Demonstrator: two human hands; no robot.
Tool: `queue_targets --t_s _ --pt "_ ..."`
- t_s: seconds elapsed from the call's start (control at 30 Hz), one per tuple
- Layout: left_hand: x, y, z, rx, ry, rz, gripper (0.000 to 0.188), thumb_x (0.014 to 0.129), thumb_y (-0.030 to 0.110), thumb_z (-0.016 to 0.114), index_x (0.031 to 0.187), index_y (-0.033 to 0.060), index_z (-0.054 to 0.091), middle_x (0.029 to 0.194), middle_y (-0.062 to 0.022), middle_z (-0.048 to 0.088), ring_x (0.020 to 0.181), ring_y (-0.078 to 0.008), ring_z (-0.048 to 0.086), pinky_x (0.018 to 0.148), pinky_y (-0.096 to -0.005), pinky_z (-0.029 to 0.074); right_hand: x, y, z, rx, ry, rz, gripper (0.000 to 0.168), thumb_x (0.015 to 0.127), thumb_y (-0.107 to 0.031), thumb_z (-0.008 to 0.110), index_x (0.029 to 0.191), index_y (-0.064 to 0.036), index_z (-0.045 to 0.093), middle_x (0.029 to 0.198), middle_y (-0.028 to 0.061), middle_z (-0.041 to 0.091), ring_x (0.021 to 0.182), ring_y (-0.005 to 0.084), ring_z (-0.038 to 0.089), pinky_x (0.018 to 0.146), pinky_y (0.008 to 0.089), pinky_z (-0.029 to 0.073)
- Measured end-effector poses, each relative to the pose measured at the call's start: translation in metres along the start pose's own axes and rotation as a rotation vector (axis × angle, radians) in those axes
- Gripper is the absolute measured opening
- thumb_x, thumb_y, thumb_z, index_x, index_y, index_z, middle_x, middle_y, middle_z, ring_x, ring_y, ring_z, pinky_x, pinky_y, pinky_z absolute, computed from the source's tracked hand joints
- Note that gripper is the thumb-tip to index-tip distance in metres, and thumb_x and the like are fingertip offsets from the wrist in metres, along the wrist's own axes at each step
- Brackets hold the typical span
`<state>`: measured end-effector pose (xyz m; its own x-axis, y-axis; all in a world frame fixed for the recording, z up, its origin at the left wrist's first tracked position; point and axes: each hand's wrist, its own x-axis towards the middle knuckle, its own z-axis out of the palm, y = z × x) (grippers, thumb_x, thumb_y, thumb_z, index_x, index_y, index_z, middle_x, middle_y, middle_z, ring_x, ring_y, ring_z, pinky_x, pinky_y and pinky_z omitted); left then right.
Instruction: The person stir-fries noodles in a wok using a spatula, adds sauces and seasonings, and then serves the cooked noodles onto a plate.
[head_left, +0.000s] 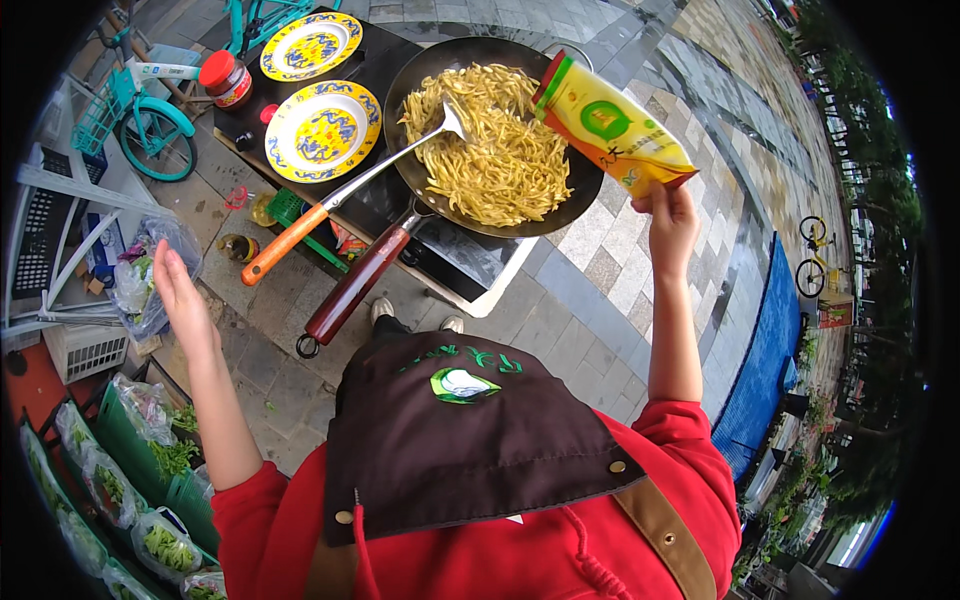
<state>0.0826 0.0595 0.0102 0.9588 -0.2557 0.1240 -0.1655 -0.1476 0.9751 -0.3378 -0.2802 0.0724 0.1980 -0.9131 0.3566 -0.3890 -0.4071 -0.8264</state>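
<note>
My right hand pinches the lower corner of a yellow seasoning packet with a red and green top edge. The packet is raised beside the right rim of a wok. Inside the wok lies a heap of yellowish cooked strips. A metal spatula with an orange wooden handle rests across the left rim, its blade on the food. The wok's dark red handle points towards me. My left hand is held out flat at the left, edge-on, holding nothing, above a plastic bag.
Two yellow-rimmed patterned plates and a red-lidded jar stand on the black tabletop left of the wok. Green crates of bagged vegetables are at lower left. A turquoise bicycle stands beyond the table.
</note>
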Motion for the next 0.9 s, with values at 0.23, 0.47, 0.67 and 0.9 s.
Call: queue_targets --t_s 0.23,0.47,0.67,0.9 --pt "-0.005 -0.013 -0.012 -0.027 0.054 -0.046 0.047 0.095 0.036 0.041 0.127 0.0026 0.041 0.132 -0.0120 0.040 0.124 -0.0214 0.036 0.104 -0.0327 0.025 -0.020 -0.006 -0.024 0.023 0.072 -0.018 0.012 0.090 -0.006 0.051 0.092 0.005 0.058 0.069 0.0057 0.063 0.061 0.0101 0.061 0.059 0.0216 0.048" --pt "-0.011 -0.009 -0.005 -0.064 0.040 -0.073 0.047 0.095 0.037 0.040 0.128 0.0029 0.040 0.130 -0.0115 0.040 0.124 -0.0208 0.035 0.104 -0.0322 0.024 -0.014 0.000 -0.025 0.024 0.118 -0.060 0.013 0.090 -0.005 0.050 0.095 0.004 0.058 0.067 0.0051 0.061 0.059 0.0090 0.059 0.057 0.0219 0.047" --pt "-0.013 -0.008 0.004 -0.101 0.016 -0.073 0.046 0.095 0.036 0.040 0.127 0.0035 0.040 0.130 -0.0103 0.040 0.123 -0.0192 0.035 0.104 -0.0319 0.023 0.000 0.013 -0.008 0.045 0.064 -0.014 0.012 0.089 -0.008 0.054 0.091 0.003 0.058 0.068 0.0059 0.063 0.060 0.0094 0.060 0.058 0.0212 0.047" --pt "-0.021 -0.012 0.014 -0.162 0.001 -0.100 0.044 0.095 0.035 0.040 0.126 0.0032 0.041 0.129 -0.0095 0.040 0.122 -0.0187 0.035 0.104 -0.0315 0.023 0.016 0.012 0.011 0.017 -0.025 0.045 0.012 0.090 -0.007 0.052 0.090 0.003 0.058 0.069 0.0058 0.062 0.060 0.0095 0.060 0.058 0.0215 0.047"
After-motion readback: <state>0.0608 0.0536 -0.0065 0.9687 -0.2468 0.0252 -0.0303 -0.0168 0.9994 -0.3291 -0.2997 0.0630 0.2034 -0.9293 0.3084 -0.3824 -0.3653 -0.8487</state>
